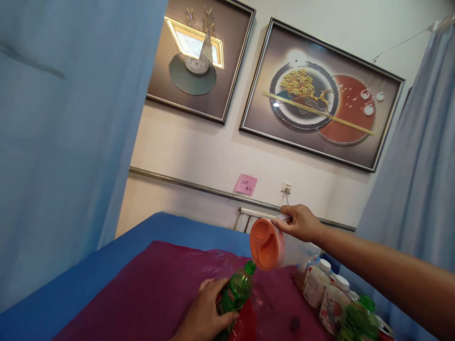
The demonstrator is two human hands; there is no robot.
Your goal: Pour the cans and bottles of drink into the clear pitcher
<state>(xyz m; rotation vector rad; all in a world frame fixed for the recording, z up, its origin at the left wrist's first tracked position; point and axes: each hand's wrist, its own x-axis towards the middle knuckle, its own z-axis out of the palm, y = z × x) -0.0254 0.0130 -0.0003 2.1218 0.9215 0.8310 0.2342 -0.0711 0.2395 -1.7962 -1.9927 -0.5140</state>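
My right hand (301,221) grips the handle of a clear plastic jug with an orange lid (267,245), held tipped sideways above the table with the lid facing left. Below it, my left hand (206,316) is wrapped round a green drink bottle with a green cap (237,291), which leans with its cap just under the jug's lid. Both are over a maroon plastic sheet (156,289) spread on a blue-covered table (106,265).
Several bottles stand at the right: two white-capped ones with pale labels (316,284) and a green one (360,319). Blue curtains (64,123) hang left and right. Two framed pictures (320,99), a pink note (246,184) and a wall socket (286,188) are on the wall behind.
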